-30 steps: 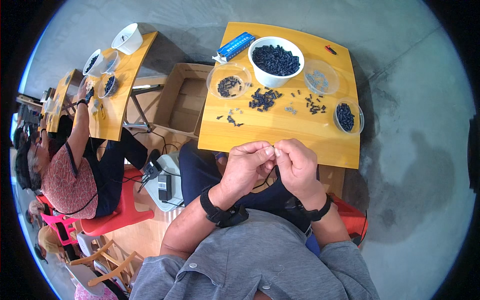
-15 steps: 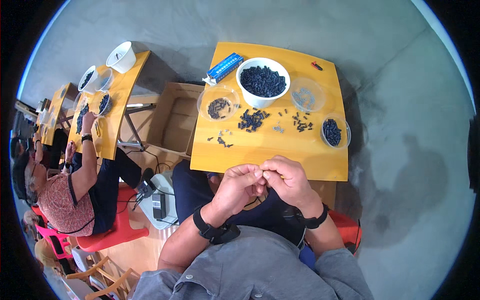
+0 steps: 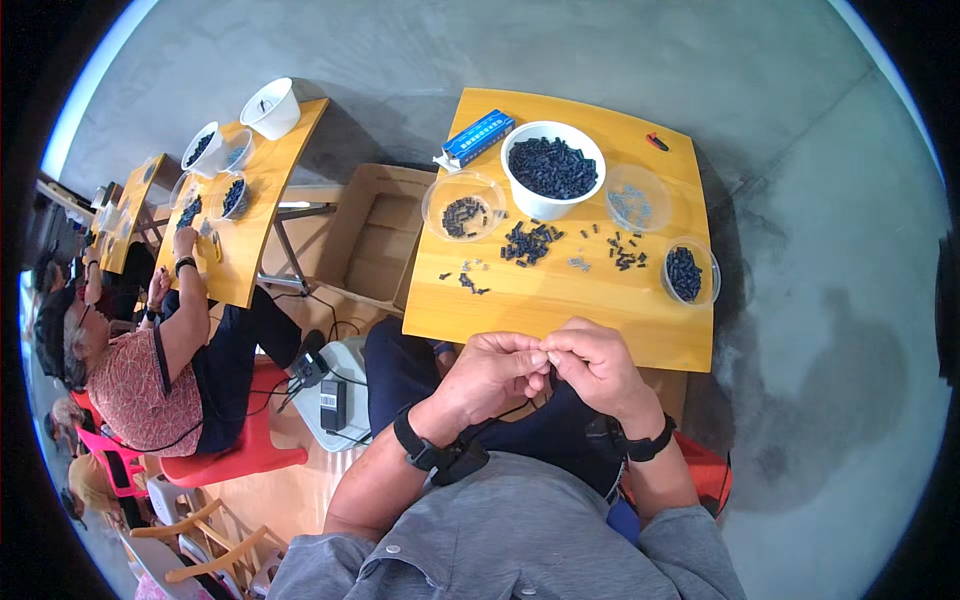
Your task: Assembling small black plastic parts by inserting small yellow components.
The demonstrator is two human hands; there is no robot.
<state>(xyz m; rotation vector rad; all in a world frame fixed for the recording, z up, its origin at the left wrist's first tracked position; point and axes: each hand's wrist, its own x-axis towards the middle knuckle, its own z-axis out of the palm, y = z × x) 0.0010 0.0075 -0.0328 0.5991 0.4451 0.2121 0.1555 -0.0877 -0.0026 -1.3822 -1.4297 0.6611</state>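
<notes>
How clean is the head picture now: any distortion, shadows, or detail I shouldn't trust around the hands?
Head view: the table's far edge looks bowed, black fills the corners; head view: a soft shadow lies on the grey surface at right; head view: left hand and right hand read clearly, but anything between them is too small to identify.
</notes>
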